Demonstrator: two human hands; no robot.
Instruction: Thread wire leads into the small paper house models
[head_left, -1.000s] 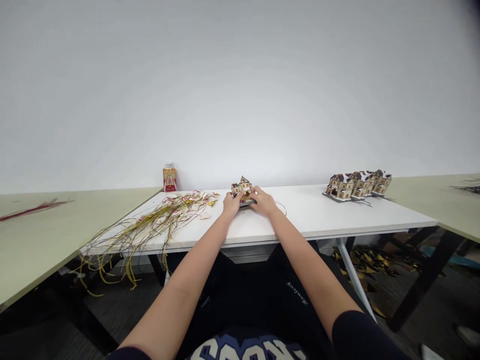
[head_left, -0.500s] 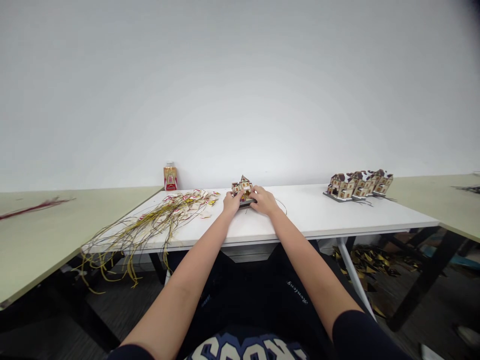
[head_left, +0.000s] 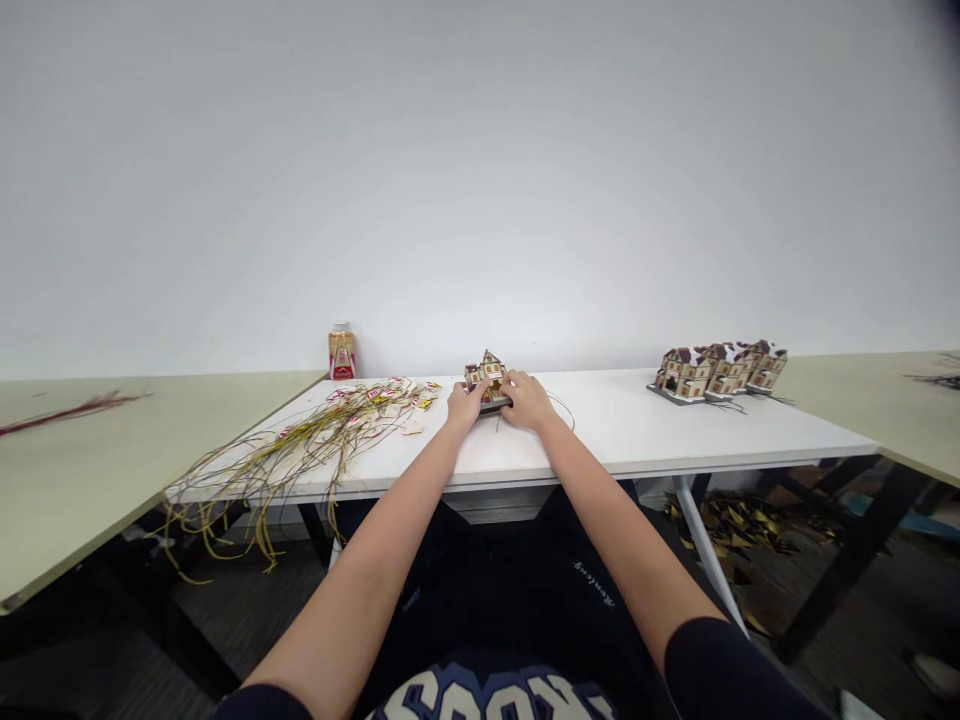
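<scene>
A small model house [head_left: 491, 372] with cream walls and a dark base stands upright at the middle of the white table [head_left: 525, 450]. My left hand [head_left: 463, 404] grips its left side, the thumb at the front. On the right side, my right hand [head_left: 527, 401] holds the house with its fingers near the doorway and base. A thin wire [head_left: 564, 408] curves out beside my right hand. The fingertips behind the house are hidden.
Yellow and dark wires [head_left: 300, 447] with small tags [head_left: 386, 400] spread on the left, hanging over the front edge. A bottle [head_left: 342, 353] stands back left. Several model houses [head_left: 709, 373] stand at right. Greenish tables [head_left: 90, 470] flank both sides.
Both hands keep their hold on the house, which has tilted or turned very slightly. The thin wire near my right hand has shifted a little.
</scene>
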